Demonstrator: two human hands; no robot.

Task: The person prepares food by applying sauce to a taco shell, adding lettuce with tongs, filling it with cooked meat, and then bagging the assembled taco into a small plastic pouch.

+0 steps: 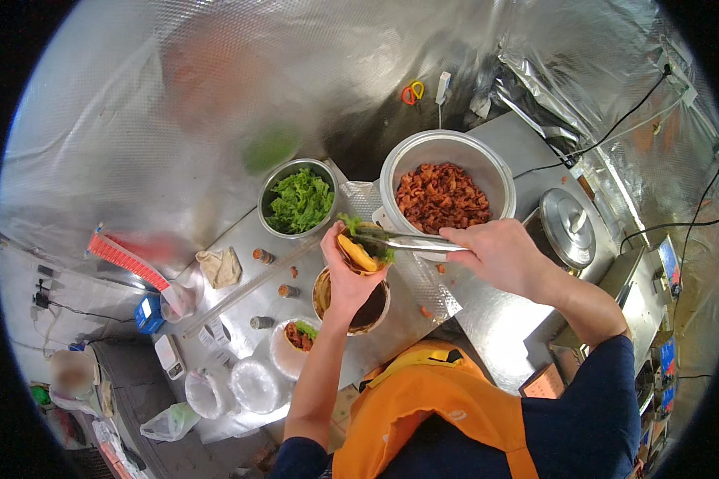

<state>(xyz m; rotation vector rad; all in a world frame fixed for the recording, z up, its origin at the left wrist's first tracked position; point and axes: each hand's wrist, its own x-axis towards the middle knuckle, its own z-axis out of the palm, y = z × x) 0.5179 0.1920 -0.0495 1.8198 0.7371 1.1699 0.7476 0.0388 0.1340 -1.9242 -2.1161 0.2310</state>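
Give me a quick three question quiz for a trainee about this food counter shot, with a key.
1. True or false: the right hand holds metal tongs.
2. What does the left hand hold?
A. a folded flatbread with lettuce
B. a spoon
C. a bottle
3. Fill in: the steel bowl behind the hands holds green ____.

Key:
1. True; the tongs' tips reach the flatbread.
2. A.
3. Lettuce; the big pot beside it holds reddish-brown chopped meat.

Both hands (423,259) raised, fingers curled
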